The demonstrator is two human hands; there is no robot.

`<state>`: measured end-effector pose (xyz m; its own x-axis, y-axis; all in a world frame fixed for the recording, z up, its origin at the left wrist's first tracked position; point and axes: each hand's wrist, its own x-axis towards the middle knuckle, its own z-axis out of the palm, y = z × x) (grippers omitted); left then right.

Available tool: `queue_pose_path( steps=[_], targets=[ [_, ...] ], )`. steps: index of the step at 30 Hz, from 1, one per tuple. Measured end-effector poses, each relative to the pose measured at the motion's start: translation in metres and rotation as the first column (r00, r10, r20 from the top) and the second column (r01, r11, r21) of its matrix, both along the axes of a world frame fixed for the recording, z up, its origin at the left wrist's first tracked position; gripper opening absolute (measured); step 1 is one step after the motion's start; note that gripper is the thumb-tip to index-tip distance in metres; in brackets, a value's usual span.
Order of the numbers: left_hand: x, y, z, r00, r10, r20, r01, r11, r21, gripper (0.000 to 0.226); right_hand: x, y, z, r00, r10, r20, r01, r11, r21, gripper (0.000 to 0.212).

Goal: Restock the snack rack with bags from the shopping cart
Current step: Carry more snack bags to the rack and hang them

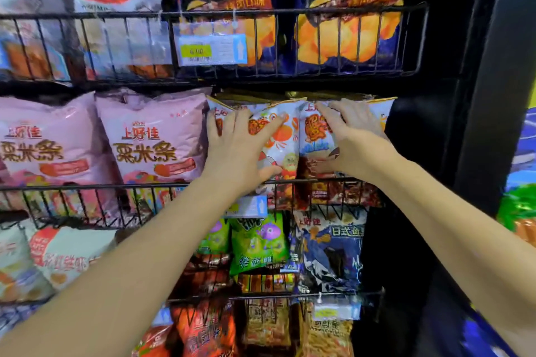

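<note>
Here both hands lie flat with fingers spread wide, gripping nothing. The left hand [237,151] presses the left white-orange bag [280,139]; the right hand [358,142] presses the right white-orange bag [314,132]. The 2 bags stand upright in the middle wire basket [87,187], beside pink bags [150,136].

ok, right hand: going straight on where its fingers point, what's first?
The right hand rests on the right-side white snack bag with orange crab print, so that bag is first; beyond its top seam probably the black wire basket above, depth unclear.
</note>
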<state>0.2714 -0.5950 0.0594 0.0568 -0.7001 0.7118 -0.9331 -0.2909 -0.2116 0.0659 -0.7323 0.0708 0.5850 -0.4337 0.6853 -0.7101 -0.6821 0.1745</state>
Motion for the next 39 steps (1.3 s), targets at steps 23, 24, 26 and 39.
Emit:
queue_pose_path(
  steps=[23, 24, 26, 39],
  targets=[
    [-0.018, -0.011, 0.000, 0.998, 0.024, -0.061, -0.023, 1.000, 0.009, 0.097, -0.018, 0.003, -0.011, 0.989, 0.139, 0.042, -0.139, 0.990, 0.013, 0.114],
    [-0.018, -0.008, -0.002, 0.998, 0.003, -0.064, -0.003, 1.000, -0.005, 0.093, -0.018, 0.004, -0.013, 0.986, 0.151, 0.073, -0.151, 0.988, -0.005, 0.109],
    [-0.019, -0.002, -0.007, 0.996, -0.046, -0.078, 0.044, 0.999, -0.032, 0.085, -0.016, 0.004, -0.021, 0.973, 0.184, 0.140, -0.178, 0.983, -0.053, 0.100],
    [0.008, 0.078, -0.035, 0.921, -0.382, -0.074, 0.375, 0.922, -0.099, 0.060, 0.012, 0.096, -0.071, 0.934, 0.210, 0.290, -0.222, 0.975, 0.009, 0.075]
  ],
)
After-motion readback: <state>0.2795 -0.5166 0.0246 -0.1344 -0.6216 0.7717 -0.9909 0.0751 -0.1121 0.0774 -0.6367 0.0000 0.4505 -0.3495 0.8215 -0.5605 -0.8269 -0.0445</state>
